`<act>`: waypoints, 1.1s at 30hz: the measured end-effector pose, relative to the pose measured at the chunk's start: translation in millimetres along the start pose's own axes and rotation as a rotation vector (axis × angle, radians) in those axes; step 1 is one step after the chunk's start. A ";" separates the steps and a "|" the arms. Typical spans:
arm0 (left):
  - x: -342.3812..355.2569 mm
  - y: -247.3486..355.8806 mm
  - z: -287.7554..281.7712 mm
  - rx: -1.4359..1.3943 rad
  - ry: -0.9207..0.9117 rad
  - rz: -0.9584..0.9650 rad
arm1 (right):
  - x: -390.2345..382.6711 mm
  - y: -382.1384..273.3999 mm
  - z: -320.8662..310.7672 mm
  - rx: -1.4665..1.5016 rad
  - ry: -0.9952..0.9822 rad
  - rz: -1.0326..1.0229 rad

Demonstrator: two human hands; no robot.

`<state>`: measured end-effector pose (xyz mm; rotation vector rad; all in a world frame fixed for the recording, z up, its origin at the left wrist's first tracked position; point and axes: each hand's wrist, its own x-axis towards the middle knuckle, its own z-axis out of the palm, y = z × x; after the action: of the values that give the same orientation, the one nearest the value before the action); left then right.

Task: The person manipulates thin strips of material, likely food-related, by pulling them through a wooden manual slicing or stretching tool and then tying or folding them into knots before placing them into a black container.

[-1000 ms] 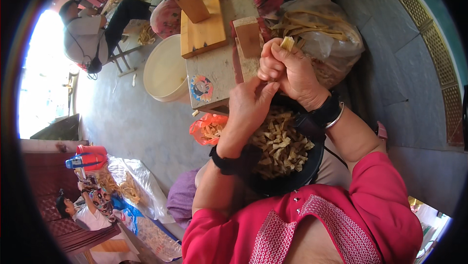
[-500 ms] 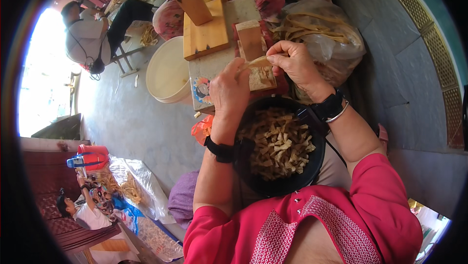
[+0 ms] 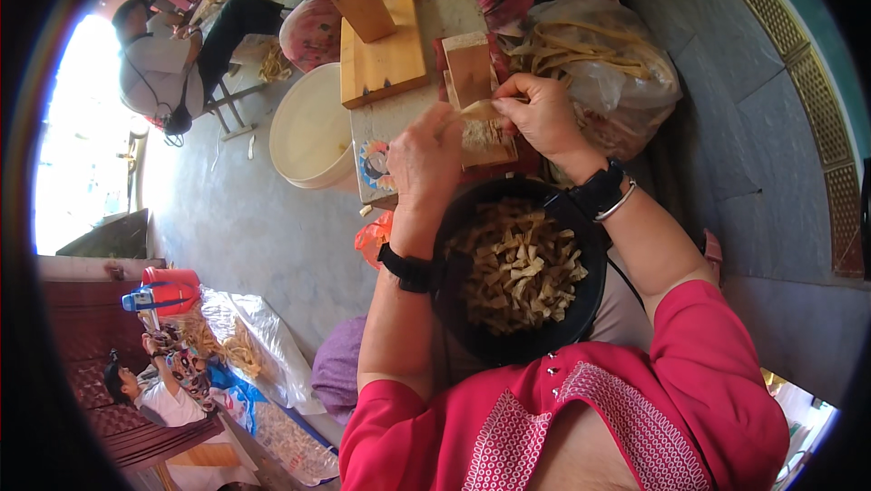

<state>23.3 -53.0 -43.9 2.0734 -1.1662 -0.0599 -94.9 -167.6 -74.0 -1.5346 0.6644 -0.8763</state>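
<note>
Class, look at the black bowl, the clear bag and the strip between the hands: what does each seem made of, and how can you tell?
Bowl: smooth and dark with a faint sheen, so plastic or coated metal. Bag: probably thin plastic film, being see-through, wrinkled and shiny. Strip: perhaps dried plant material, judging by its thin, pale tan look; the exact kind is unclear.

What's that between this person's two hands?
In the head view, a pale tan strip spans the gap between the left hand and the right hand, held at the fingers of both.
</note>
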 end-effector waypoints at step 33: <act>-98.2 -218.7 -55.6 0.628 -0.608 -0.412 | -72.1 -16.3 11.5 -0.109 -0.467 0.053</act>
<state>143.9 121.0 -169.4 2.9646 -1.1650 -0.6297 -126.5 -99.8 -69.8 -1.7328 0.4125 -0.4206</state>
